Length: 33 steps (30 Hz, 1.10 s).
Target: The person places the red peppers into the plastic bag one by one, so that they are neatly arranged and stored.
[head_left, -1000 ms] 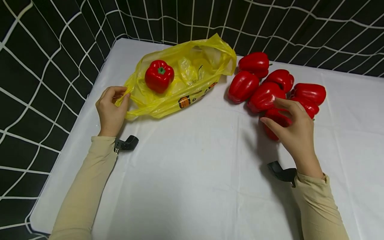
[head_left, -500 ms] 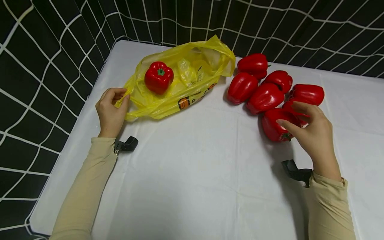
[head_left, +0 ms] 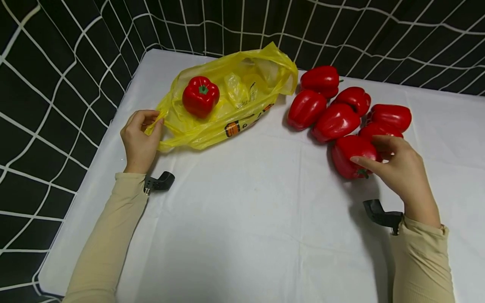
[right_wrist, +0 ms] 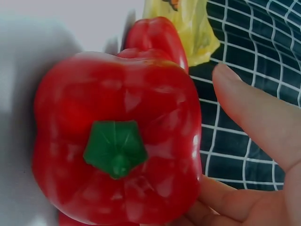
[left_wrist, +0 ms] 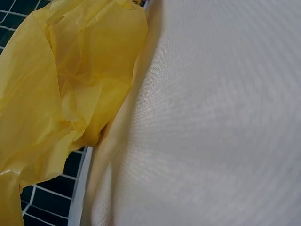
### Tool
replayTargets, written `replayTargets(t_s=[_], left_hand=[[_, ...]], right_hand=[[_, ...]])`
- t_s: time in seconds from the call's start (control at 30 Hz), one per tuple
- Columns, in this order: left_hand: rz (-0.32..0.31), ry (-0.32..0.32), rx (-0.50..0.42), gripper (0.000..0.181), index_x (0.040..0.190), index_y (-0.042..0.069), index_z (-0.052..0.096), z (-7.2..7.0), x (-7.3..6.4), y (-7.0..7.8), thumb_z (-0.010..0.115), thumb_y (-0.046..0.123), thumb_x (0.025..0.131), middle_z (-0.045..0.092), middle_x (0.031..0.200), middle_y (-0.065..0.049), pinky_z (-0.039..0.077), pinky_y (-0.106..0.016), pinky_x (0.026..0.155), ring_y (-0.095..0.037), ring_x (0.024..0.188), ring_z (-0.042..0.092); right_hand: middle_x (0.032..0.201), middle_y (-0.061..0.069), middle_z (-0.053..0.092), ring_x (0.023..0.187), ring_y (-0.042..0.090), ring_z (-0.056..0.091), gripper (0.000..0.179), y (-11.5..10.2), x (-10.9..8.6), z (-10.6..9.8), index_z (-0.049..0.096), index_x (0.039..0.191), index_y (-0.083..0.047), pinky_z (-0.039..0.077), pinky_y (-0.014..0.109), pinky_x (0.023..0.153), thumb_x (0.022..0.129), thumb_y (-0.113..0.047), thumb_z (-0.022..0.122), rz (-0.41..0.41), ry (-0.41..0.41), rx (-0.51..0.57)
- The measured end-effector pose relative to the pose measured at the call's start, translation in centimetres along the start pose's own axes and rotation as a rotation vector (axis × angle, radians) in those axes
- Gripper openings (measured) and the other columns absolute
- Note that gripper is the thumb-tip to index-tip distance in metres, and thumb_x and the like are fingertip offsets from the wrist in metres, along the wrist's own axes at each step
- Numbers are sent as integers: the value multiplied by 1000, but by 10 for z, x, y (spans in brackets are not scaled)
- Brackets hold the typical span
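Note:
My left hand [head_left: 140,139] pinches the edge of a thin yellow plastic bag [head_left: 212,134] at its left end; in the left wrist view only crumpled bag [left_wrist: 89,70] shows, no fingers. One red bell pepper [head_left: 201,97] with a green stem lies in the bag's open part. My right hand [head_left: 398,168] is at the nearest bell pepper [head_left: 350,155] of the group on the right. In the right wrist view its fingers [right_wrist: 225,197] reach the side of that pepper, while the thumb stands apart from it.
Several more red bell peppers [head_left: 337,122] lie close together right of the bag, some touching. A white cloth [head_left: 235,219] covers the table. A dark wall with white netting [head_left: 235,25] borders the back and left edges.
My right hand has moved right and down, to the stem end of the nearest pepper. The left hand stays on the bag, and the pepper in it has not moved.

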<state>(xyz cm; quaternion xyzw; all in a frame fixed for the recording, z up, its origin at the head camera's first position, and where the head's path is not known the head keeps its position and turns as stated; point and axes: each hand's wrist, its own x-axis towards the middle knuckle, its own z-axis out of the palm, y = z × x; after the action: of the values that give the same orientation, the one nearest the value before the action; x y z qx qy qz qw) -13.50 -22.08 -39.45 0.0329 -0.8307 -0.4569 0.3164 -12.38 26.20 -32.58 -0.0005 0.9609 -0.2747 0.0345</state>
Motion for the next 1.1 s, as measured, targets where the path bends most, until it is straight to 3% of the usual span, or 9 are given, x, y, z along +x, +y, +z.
replayTargets(t_s=[0.33, 0.5, 0.8, 1.1], left_hand=[[-16, -10, 16, 15, 97, -7, 66, -1, 0, 2, 68, 0, 84, 64, 92, -18, 46, -16, 77, -21, 86, 59], [-6, -4, 10, 15, 97, -7, 66, 0, 0, 0, 68, -2, 83, 64, 92, -18, 46, -17, 78, -21, 86, 59], [6, -4, 17, 15, 96, -8, 66, -1, 1, 1, 69, -2, 83, 64, 91, -19, 46, -14, 77, -23, 84, 59], [8, -7, 16, 16, 97, -9, 65, -1, 1, 0, 69, -1, 83, 64, 91, -19, 46, -14, 77, -23, 84, 59]], right_hand=[[113, 27, 47, 95, 38, 46, 73, -1, 2, 5, 46, 128, 11, 39, 43, 72, 78, -31, 78, -113, -24, -58], [116, 28, 46, 97, 39, 45, 73, -1, 2, 6, 46, 128, 12, 39, 45, 74, 77, -27, 80, -133, -23, -70], [122, 31, 45, 107, 44, 40, 75, -3, 3, 8, 45, 129, 13, 39, 57, 81, 75, -24, 81, -141, -20, -82], [120, 29, 47, 102, 42, 43, 72, -4, 1, 8, 47, 127, 11, 40, 55, 79, 75, -25, 81, -137, 1, -68]])
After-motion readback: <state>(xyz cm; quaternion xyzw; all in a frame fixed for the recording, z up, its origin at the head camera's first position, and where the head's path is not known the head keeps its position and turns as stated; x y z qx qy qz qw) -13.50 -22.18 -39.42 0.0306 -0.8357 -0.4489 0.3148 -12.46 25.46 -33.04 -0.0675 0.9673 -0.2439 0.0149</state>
